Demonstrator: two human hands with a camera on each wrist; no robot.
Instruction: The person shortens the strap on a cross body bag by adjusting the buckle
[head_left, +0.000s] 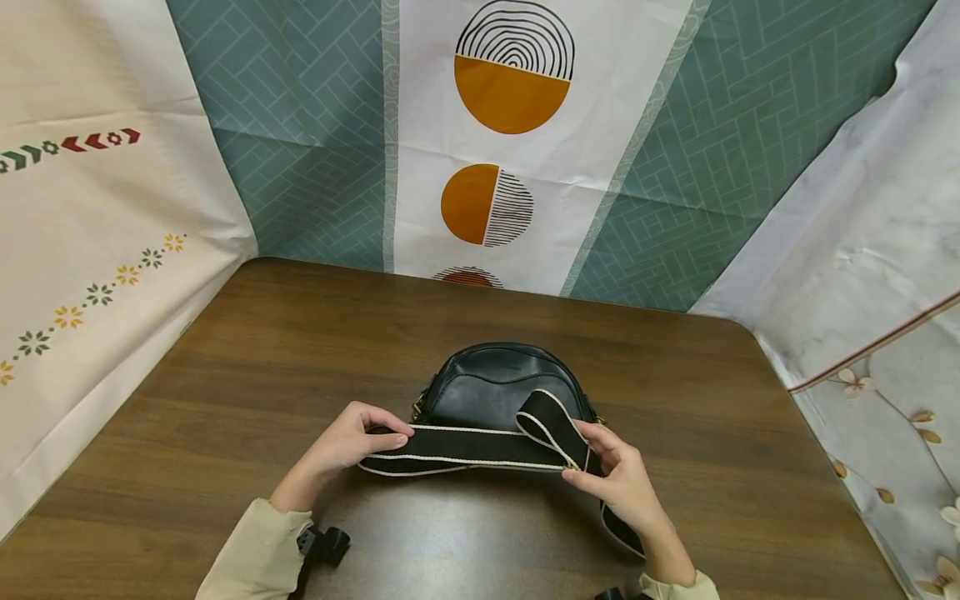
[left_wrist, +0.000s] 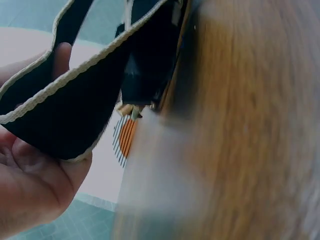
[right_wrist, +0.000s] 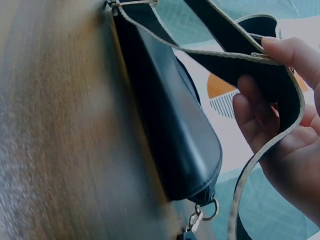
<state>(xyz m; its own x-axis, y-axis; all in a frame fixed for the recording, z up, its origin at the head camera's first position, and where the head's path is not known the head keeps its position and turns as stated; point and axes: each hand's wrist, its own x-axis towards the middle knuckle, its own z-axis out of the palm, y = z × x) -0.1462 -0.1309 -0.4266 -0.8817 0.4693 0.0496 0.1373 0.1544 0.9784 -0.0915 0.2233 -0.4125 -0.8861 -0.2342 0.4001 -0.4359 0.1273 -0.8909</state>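
A small black rounded handbag point(head_left: 498, 385) stands on the table, with brass-coloured rings at its sides. In front of it a black strap point(head_left: 472, 447) with white edging is stretched between both hands. My left hand point(head_left: 352, 437) pinches the folded left end of the strap between thumb and fingers. At the other end my right hand point(head_left: 617, 473) grips the strap, where a loop rises and a tail hangs toward the table. In the right wrist view, a metal clasp point(right_wrist: 196, 218) hangs from a ring at the bag's end, and the strap point(right_wrist: 235, 65) passes between thumb and fingers.
The brown wooden table point(head_left: 262, 375) extends around the bag. Behind it hangs a green and white patterned cloth point(head_left: 315, 150). A cream cloth point(head_left: 90, 250) borders the left side and a pale floral cloth point(head_left: 862, 275) the right. A black wrist camera point(head_left: 326, 544) sits on the left wrist.
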